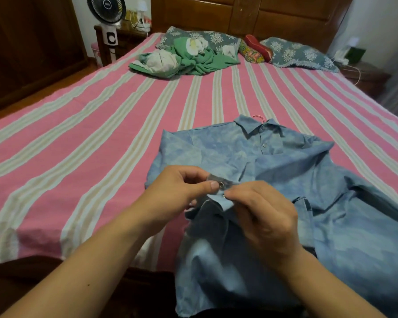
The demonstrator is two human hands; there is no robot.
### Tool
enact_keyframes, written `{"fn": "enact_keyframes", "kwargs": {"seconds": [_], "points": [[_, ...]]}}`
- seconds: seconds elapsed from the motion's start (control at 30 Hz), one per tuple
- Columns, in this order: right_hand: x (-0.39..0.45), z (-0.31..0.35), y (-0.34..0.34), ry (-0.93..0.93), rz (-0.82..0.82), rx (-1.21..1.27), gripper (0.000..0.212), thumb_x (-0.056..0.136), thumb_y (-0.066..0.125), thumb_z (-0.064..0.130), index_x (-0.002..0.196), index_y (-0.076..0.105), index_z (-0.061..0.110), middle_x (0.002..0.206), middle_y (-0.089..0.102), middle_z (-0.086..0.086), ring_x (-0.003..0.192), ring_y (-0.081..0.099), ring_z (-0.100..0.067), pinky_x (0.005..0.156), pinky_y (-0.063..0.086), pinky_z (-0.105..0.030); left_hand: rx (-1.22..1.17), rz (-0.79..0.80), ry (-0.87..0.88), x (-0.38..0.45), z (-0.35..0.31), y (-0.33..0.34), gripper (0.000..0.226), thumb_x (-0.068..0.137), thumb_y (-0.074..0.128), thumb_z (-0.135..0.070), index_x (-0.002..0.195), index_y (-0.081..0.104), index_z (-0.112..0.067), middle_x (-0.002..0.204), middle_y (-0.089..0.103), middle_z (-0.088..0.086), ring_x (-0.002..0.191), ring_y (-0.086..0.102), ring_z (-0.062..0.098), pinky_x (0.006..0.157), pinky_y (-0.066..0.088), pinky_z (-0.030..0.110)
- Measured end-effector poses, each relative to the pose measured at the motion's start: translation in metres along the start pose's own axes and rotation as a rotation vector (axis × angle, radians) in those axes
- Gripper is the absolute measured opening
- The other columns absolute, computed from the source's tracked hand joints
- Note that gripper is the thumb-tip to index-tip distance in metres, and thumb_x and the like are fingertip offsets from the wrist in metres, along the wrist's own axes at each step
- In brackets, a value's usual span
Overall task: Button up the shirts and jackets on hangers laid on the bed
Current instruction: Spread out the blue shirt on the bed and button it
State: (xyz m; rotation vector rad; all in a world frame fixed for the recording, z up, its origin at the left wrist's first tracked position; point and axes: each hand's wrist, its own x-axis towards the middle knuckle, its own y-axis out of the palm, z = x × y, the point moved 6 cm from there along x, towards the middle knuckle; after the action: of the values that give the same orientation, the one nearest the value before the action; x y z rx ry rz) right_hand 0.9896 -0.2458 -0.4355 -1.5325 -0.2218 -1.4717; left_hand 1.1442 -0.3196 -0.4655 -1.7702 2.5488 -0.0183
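Both hands, left hand point(182, 189) and right hand point(262, 212), pinch the soft, limp blue shirt point(331, 203) at its snap-button placket edges, best held there.

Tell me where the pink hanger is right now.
In the head view, only the pink hanger's hook shows, poking out above the collar of the blue shirt on the striped bedspread, right of centre, beyond both hands.

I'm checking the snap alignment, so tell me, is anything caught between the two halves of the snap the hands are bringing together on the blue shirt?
Nothing visible: the left hand and right hand hold the snap halves apart, gap clear.
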Motion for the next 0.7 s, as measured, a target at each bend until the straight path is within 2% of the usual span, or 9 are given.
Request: {"fn": "enact_keyframes", "kwargs": {"seconds": [0.13,0.23,0.37,0.43,0.53,0.6,0.7], "points": [[0.002,-0.009,-0.001,0.039,0.009,0.036,0.014,0.092,0.064,-0.004,0.082,0.075,-0.003,0.092,0.072,-0.011,0.083,0.067,-0.027,0.072,0.053,-0.037,-0.056,0.041,-0.032,-0.002,0.003,0.006,0.013,0.084,0.078,-0.015,0.071,0.074,-0.013,0.069,0.049,0.013,0.065,0.042,0.023,0.061,0.034,0.031],[-0.003,-0.012,-0.003,0.087,0.002,0.066,0.013,0.090,0.065,-0.005,0.082,0.075,-0.003,0.096,0.070,-0.012,0.087,0.066,-0.028,0.074,0.052,-0.038,-0.013,0.063,0.011,-0.004,0.001,0.006,0.016,0.086,0.076,-0.012,0.075,0.073,-0.001,0.066,0.051,0.015,0.065,0.043,0.022,0.061,0.035,0.032],[-0.005,-0.017,-0.006,0.189,-0.012,0.097,0.014,0.084,0.066,-0.010,0.083,0.075,0.000,0.105,0.065,-0.008,0.090,0.067,-0.027,0.081,0.051,-0.030,0.020,0.066,0.055,-0.006,-0.003,0.003,0.012,0.088,0.074,-0.007,0.076,0.076,-0.005,0.064,0.054,0.015,0.063,0.046,0.021,0.063,0.036,0.034],[-0.004,-0.017,-0.006,0.207,0.010,0.097,0.015,0.083,0.067,-0.011,0.083,0.076,0.002,0.106,0.063,-0.004,0.091,0.067,-0.026,0.082,0.051,-0.028,0.043,0.079,0.087,-0.007,-0.005,0.004,0.013,0.089,0.073,-0.005,0.077,0.078,-0.009,0.062,0.056,0.011,0.061,0.047,0.019,0.060,0.037,0.032],[0.001,-0.017,-0.005,0.208,0.060,0.104,0.018,0.080,0.068,-0.011,0.084,0.076,0.005,0.107,0.064,-0.001,0.096,0.066,-0.025,0.084,0.050,-0.028,0.129,0.107,0.180,-0.009,-0.011,0.006,0.014,0.090,0.071,-0.009,0.083,0.081,-0.016,0.061,0.063,-0.009,0.057,0.053,0.007,0.061,0.043,0.028],[0.004,-0.017,-0.005,0.213,0.080,0.114,0.021,0.077,0.069,-0.014,0.083,0.075,0.006,0.106,0.066,-0.002,0.098,0.065,-0.023,0.085,0.050,-0.030,0.200,0.107,0.249,-0.011,-0.014,0.007,0.010,0.090,0.071,-0.013,0.091,0.081,-0.014,0.065,0.065,-0.016,0.061,0.058,-0.003,0.064,0.045,0.020],[0.004,-0.018,-0.003,0.220,0.115,0.126,0.028,0.071,0.073,-0.021,0.082,0.071,0.005,0.101,0.069,-0.001,0.098,0.064,-0.021,0.084,0.051,-0.034,0.365,0.081,0.387,-0.012,-0.020,0.006,0.011,0.090,0.074,-0.015,0.097,0.082,-0.017,0.074,0.067,-0.020,0.071,0.064,-0.003,0.068,0.044,0.012]]}}
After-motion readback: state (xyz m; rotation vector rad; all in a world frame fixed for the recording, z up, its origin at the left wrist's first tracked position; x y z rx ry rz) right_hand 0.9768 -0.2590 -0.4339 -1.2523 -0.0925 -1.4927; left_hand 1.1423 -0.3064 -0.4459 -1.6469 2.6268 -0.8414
